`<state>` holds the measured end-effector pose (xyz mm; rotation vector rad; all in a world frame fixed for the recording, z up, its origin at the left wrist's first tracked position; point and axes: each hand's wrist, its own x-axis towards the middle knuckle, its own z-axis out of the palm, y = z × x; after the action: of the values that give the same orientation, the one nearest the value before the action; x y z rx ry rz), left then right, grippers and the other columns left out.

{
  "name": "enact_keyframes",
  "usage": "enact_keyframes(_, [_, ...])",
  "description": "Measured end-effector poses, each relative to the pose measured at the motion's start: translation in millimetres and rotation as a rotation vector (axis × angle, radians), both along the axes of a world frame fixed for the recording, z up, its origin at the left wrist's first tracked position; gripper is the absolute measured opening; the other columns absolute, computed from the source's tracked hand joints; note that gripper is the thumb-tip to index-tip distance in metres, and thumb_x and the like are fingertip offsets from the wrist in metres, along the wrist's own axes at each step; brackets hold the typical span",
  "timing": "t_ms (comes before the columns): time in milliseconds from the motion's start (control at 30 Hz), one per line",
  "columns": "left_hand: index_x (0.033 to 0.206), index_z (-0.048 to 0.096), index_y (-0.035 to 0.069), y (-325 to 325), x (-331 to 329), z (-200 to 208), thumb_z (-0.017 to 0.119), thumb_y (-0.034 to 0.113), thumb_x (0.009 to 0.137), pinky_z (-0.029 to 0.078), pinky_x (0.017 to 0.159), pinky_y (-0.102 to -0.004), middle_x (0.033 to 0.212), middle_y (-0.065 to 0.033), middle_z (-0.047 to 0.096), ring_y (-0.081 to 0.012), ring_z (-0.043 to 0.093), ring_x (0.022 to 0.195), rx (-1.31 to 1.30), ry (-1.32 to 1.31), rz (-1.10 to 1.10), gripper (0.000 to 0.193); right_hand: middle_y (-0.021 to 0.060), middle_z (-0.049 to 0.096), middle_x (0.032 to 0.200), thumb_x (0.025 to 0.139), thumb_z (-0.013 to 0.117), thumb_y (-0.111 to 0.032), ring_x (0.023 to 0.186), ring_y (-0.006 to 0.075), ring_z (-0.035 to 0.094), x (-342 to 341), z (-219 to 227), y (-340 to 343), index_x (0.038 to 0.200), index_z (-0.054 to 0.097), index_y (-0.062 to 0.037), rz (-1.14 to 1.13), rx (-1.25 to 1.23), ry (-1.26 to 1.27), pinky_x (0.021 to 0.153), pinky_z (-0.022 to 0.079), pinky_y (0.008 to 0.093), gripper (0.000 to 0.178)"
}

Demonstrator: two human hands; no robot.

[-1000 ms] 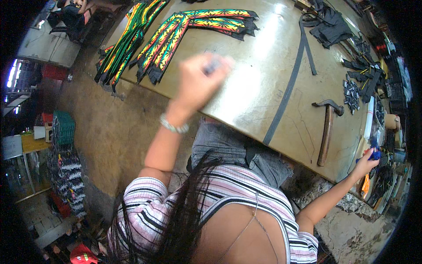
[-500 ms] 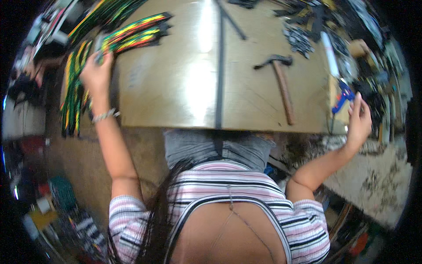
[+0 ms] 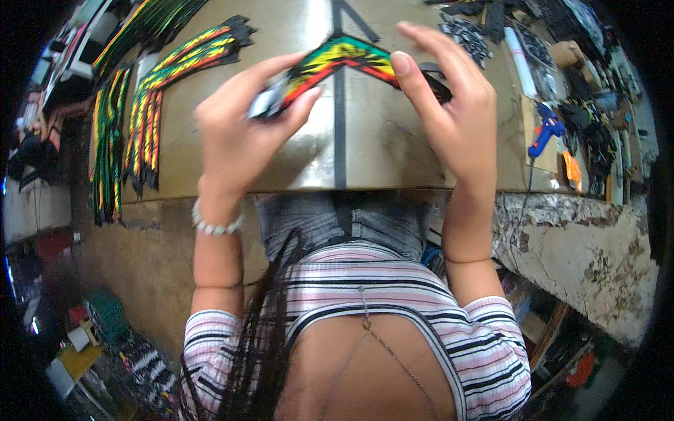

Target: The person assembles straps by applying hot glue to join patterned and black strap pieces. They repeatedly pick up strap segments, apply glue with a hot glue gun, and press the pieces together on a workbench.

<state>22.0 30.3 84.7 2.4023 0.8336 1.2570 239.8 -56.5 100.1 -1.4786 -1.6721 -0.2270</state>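
Note:
A striped woven strap (image 3: 344, 52) in green, yellow, red and black is bent into a peak above the table in front of me. My left hand (image 3: 239, 116) is closed around the strap's left end, where a pale, shiny piece (image 3: 267, 102) pokes out between thumb and fingers. At the strap's right end my right hand (image 3: 460, 105) has its fingers spread and its thumb beside the strap; whether it touches cannot be made out. A dark curved piece (image 3: 437, 81), perhaps the hammer's head, shows partly behind that hand. No handle is visible there.
More striped straps (image 3: 151, 119) lie on the table's left side, some hanging over its edge. A blue glue gun (image 3: 546, 130) with a cord lies at the right, near an orange piece (image 3: 572, 170) and a white roll (image 3: 519, 62). Small grey parts (image 3: 469, 38) are heaped far right.
Both hands have come in from the sides to the middle. My left hand has brought a strap from the left pile; my right hand has left the glue gun, and now blocks the hammer.

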Motion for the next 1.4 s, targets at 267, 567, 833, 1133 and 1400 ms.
enact_keyframes(267, [0.105, 0.073, 0.004, 25, 16, -61, 0.082, 0.019, 0.076, 0.054, 0.072, -0.0307, 0.092, -0.0141, 0.074, -0.0202, 0.071, 0.078, -0.223, 0.048, -0.113, 0.033, 0.0088, 0.073, 0.09, 0.09, 0.071, -0.024, 0.074, 0.01, 0.062, -13, -82, 30, 0.109, 0.071, 0.0001, 0.029, -0.493, 0.739, 0.067, 0.049, 0.0252, 0.03])
enact_keyframes(567, [0.104, 0.073, 0.004, 18, 15, -83, 0.081, 0.02, 0.077, 0.054, 0.069, -0.0327, 0.086, -0.0166, 0.072, -0.0242, 0.07, 0.073, -0.363, 0.182, -0.02, 0.032, 0.0163, 0.067, 0.092, 0.088, 0.068, -0.015, 0.088, 0.0319, 0.063, -24, -107, 26, 0.103, 0.068, -0.0015, -0.041, -0.353, 0.379, 0.08, 0.05, 0.0398, 0.02])
enact_keyframes(833, [0.106, 0.073, 0.006, 17, 15, -87, 0.081, 0.021, 0.078, 0.054, 0.07, -0.0337, 0.089, -0.0165, 0.072, -0.0265, 0.07, 0.075, -0.362, 0.225, -0.001, 0.033, 0.0144, 0.063, 0.091, 0.087, 0.068, -0.011, 0.088, 0.0308, 0.061, -27, -111, 23, 0.101, 0.068, -0.0018, -0.055, -0.309, 0.24, 0.08, 0.048, 0.0393, 0.017])
enact_keyframes(1133, [0.111, 0.074, 0.021, 12, 16, -83, 0.072, 0.026, 0.085, 0.048, 0.059, -0.0382, 0.068, -0.0104, 0.059, -0.027, 0.061, 0.064, -0.238, 0.421, 0.009, 0.026, 0.0124, 0.06, 0.1, 0.084, 0.066, -0.008, 0.096, 0.0304, 0.057, -33, -107, 21, 0.106, 0.068, -0.0033, -0.074, -0.338, 0.074, 0.084, 0.046, 0.0408, 0.022])
enact_keyframes(1400, [0.113, 0.072, 0.022, 5, 18, -84, 0.069, 0.027, 0.084, 0.052, 0.06, -0.0412, 0.073, -0.0086, 0.062, -0.0293, 0.065, 0.067, -0.229, 0.466, 0.038, 0.029, 0.0143, 0.057, 0.115, 0.085, 0.053, -0.009, 0.111, 0.0305, 0.051, -52, -100, 12, 0.121, 0.059, -0.0014, -0.111, -0.435, -0.367, 0.091, 0.045, 0.039, 0.038])
